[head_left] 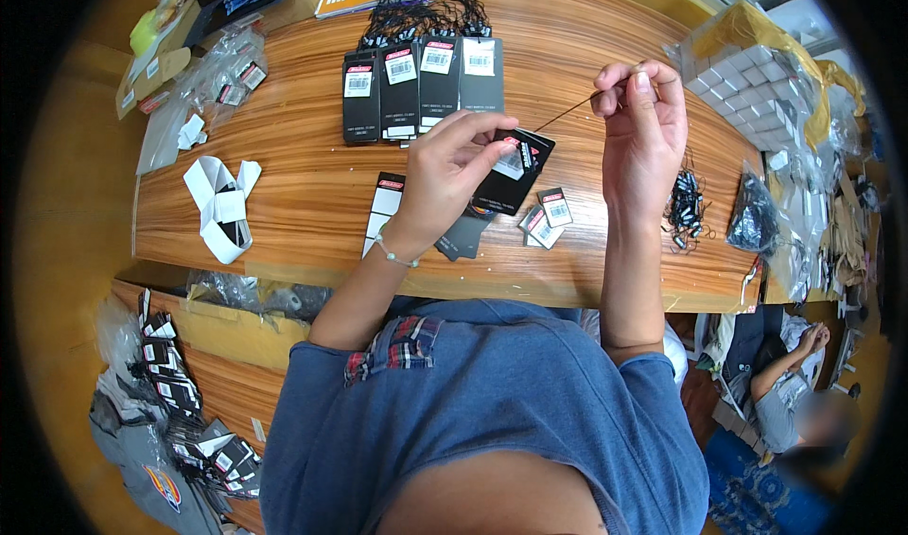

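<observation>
Over the wooden table, my left hand [462, 157] pinches a black hang tag [512, 181] between thumb and fingers. A thin dark string [567, 112] runs taut from the tag's upper corner to my right hand [645, 123], whose fingertips are closed on its other end. Under the held tag lie more dark tags [461, 239] and a strip of white labels [381, 215], partly hidden by my left wrist. Just right of them sit a few small stickered cards [554, 208]. Farther back, several finished-looking black tags [419, 86] with white stickers lie in overlapping rows, their strings bunched behind.
A heap of black strings [687, 209] lies right of my right forearm, beside a dark plastic bag [752, 211]. Stacked white boxes [742, 81] stand at the right. A curled white label roll [219, 210] rests at left. Another person [799, 393] sits at lower right.
</observation>
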`<action>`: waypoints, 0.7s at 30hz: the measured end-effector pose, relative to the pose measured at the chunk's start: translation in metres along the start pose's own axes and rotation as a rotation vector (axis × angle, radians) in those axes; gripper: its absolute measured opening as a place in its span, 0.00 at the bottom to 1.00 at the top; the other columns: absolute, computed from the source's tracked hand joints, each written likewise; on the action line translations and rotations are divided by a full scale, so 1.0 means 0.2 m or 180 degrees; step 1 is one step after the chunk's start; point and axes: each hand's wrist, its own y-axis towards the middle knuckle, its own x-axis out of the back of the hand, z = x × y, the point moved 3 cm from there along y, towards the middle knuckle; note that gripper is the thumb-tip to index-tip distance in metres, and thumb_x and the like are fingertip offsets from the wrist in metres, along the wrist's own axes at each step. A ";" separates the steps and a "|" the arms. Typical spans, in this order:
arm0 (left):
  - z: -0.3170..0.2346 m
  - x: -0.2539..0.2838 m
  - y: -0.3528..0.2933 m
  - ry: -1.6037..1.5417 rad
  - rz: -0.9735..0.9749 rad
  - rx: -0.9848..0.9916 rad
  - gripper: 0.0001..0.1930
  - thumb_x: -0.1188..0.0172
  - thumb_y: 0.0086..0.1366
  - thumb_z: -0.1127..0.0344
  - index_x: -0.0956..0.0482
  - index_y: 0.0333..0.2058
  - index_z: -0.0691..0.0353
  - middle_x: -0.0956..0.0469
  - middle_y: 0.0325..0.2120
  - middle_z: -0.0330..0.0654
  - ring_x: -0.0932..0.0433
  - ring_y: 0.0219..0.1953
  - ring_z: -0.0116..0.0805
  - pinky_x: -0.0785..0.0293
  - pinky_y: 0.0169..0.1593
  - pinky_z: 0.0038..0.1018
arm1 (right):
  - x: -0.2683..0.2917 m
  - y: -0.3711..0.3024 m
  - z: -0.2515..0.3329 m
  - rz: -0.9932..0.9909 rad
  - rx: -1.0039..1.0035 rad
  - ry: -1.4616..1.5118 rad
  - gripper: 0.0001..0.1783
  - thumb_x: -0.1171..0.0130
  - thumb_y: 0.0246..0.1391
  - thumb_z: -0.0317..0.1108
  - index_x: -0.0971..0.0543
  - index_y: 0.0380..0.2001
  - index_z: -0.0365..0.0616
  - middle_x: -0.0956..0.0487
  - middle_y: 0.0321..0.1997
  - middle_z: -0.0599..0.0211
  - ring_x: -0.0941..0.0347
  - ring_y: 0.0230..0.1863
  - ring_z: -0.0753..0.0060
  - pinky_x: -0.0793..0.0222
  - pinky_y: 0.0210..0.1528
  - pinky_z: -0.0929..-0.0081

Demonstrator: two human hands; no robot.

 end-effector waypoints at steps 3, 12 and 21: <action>0.02 0.05 -0.03 -0.0450 0.0139 0.0232 0.14 0.43 0.55 0.78 0.27 0.42 0.66 0.29 0.36 0.40 0.29 0.38 0.25 0.28 0.40 0.19 | -0.06 -0.02 0.03 0.0360 -0.0174 0.0258 0.04 0.54 0.57 0.28 0.33 0.35 0.41 0.26 0.28 0.59 0.35 0.25 0.80 0.37 0.32 0.85; 0.17 0.54 -0.23 0.2136 0.0939 0.0883 0.22 0.35 0.45 0.66 0.25 0.42 0.62 0.31 0.38 0.42 0.33 0.45 0.40 0.39 0.52 0.30 | -0.07 -0.08 0.17 0.0423 0.0014 -0.0543 0.13 0.50 0.52 0.22 0.33 0.42 0.34 0.25 0.26 0.59 0.31 0.28 0.78 0.38 0.31 0.85; 0.18 0.56 -0.27 0.2048 0.0391 0.0689 0.15 0.36 0.47 0.69 0.25 0.35 0.65 0.28 0.31 0.40 0.29 0.36 0.32 0.33 0.42 0.26 | -0.13 -0.12 0.07 0.0649 -0.0515 -0.0967 0.05 0.47 0.51 0.24 0.27 0.33 0.35 0.23 0.28 0.62 0.26 0.32 0.77 0.33 0.34 0.85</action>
